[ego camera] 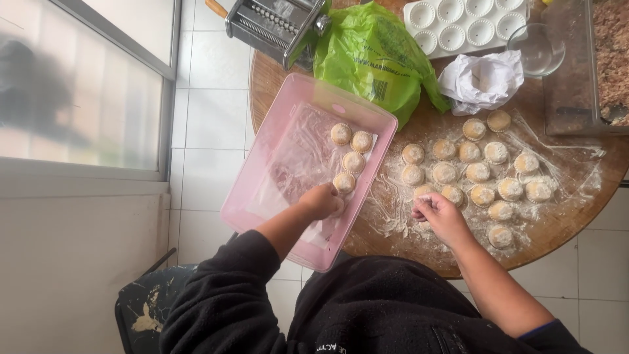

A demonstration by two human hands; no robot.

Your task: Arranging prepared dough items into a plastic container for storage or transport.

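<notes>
A pink plastic tray point(262, 196) lined with clear film hangs over the left edge of the round wooden table point(563, 223). Several round floured dough pieces point(352, 162) lie in a row inside it. My left hand point(321, 200) is inside the tray with its fingers curled at the nearest piece in the row point(343, 182); whether it grips it is unclear. My right hand point(438, 214) rests on the floured table, fingers pinched at a dough piece point(424, 191). Many more round pieces point(478, 172) lie spread on flour to the right.
A green plastic bag point(373, 56) lies behind the tray. A metal pasta roller point(275, 23) stands at the table's far edge. A white round-cavity mould point(465, 23), a glass bowl point(538, 49), crumpled white paper point(481, 82) and a container of filling point(612, 59) sit far right.
</notes>
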